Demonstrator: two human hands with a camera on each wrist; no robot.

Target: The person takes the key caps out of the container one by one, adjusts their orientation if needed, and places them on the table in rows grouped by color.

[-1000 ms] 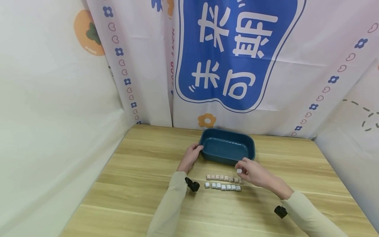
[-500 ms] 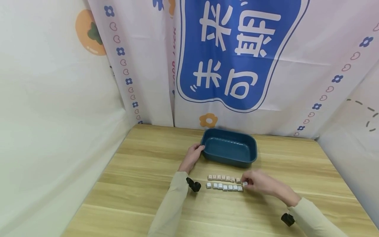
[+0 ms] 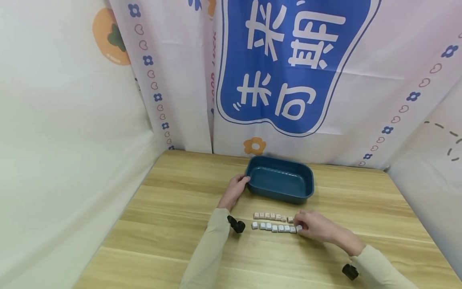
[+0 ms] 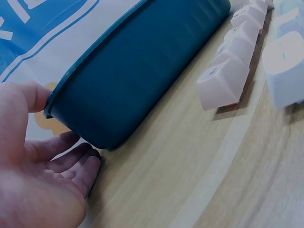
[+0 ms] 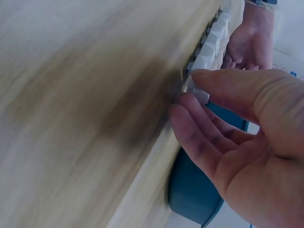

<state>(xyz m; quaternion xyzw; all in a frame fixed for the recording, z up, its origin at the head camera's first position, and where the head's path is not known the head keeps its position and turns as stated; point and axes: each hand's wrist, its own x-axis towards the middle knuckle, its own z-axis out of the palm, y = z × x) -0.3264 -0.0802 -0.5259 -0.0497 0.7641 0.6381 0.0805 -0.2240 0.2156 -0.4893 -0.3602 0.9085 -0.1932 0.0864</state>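
Note:
A dark teal rectangular bin (image 3: 275, 194) stands near the back of the table. My left hand (image 3: 234, 190) holds its left end, the thumb over the rim and the fingers against the outer wall (image 4: 118, 80). In front of the bin lie two rows of keycaps: a beige-pink row (image 3: 267, 216) and, nearer, a white row (image 3: 275, 228). My right hand (image 3: 318, 226) pinches a white keycap (image 5: 200, 96) between thumb and fingertips at the right end of the white row. This hand hides the right end of the beige-pink row.
The wooden table (image 3: 173, 192) reaches back to a printed curtain (image 3: 187, 100). Pale cloth hangs along the left side (image 3: 72, 140) and the right side. In the white row, a gap sets the leftmost keycap (image 3: 254, 225) apart from the others.
My right hand has come down from beside the bin's front edge with the white keycap, bringing it to the right end of the white row. My left hand stays on the bin.

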